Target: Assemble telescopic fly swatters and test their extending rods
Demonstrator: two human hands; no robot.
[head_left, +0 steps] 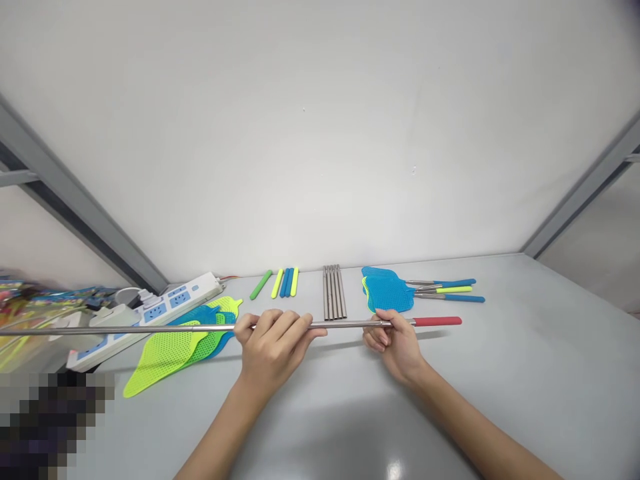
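A long telescopic metal rod [345, 325] with a red grip sleeve [439, 321] on its right end is stretched level across the view. My left hand [276, 341] is wrapped over its middle, palm down. Close to the red sleeve, my right hand [395, 343] pinches the rod between thumb and fingers. The rod's left part runs out past the left edge of the view. Just behind it lie several short metal rods [334, 293] side by side, and several fly swatters with a blue head [387, 293] on top.
Loose green swatter heads [165, 347] overlap blue ones at the left, against a white power strip [165, 310] with plugs. Green, yellow and blue sleeves [287, 283] lie near the back wall. Colourful packages [30, 320] and a blurred-out area occupy the far left.
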